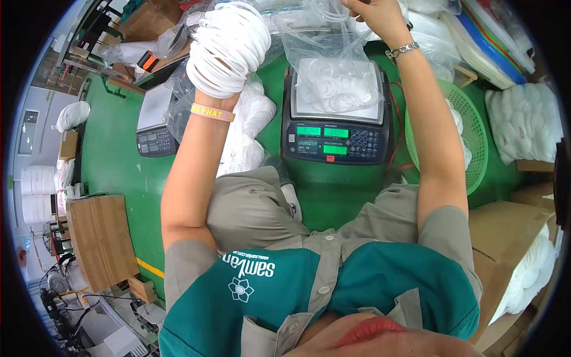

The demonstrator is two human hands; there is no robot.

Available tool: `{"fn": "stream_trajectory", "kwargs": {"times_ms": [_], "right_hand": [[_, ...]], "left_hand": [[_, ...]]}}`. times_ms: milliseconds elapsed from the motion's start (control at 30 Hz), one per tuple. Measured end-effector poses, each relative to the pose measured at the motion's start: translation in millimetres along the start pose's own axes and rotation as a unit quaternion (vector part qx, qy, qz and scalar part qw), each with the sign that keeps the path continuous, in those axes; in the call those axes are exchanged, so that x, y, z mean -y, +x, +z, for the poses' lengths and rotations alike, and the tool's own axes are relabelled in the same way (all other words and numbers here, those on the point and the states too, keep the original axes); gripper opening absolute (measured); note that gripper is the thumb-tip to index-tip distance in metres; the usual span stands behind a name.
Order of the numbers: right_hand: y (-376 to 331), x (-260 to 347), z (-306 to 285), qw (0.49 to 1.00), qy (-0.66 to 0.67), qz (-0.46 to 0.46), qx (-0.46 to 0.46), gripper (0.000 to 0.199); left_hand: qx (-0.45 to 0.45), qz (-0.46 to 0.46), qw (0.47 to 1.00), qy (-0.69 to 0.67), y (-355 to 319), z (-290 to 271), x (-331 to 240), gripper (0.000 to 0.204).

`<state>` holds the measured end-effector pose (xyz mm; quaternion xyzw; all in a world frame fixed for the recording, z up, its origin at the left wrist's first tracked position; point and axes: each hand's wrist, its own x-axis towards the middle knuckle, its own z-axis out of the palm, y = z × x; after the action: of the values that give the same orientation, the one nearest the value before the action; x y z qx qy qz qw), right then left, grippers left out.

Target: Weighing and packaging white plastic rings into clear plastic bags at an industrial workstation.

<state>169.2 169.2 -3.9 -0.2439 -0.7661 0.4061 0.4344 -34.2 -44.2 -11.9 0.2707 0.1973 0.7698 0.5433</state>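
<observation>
A thick bunch of white rings [229, 50] is looped around my left hand [225, 100]. The rings hide its fingers, so I cannot see how they are held. At the top edge, my right hand [376, 15] has its fingers pinched together above a clear plastic bag [339, 74]; what they grip is too small to make out. The bag lies on the pan of a black digital scale [336, 140] with lit green displays. Several white rings [342, 92] lie inside the bag.
A green mesh basket [479, 140] with white pieces stands right of the scale. A second scale [156, 128] sits to the left, beside white bagged goods [244, 143]. Cardboard boxes [101, 238] stand at the left; another open box [505, 238] is near my right elbow.
</observation>
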Motion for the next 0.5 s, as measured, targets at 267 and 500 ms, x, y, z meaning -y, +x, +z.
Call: {"fn": "stream_trajectory", "kwargs": {"times_ms": [267,500], "right_hand": [[-6.5,11.0,2.2,0.999,-0.054,0.001,-0.007,0.016],[-15.3,6.9,-22.1,0.988,-0.135,-0.043,-0.065,0.016]], "left_hand": [[-0.066,0.034,0.995,0.064,-5.5,14.6,4.6,0.039],[-0.178,0.046,0.961,0.205,0.3,45.6,28.2,0.039]]}}
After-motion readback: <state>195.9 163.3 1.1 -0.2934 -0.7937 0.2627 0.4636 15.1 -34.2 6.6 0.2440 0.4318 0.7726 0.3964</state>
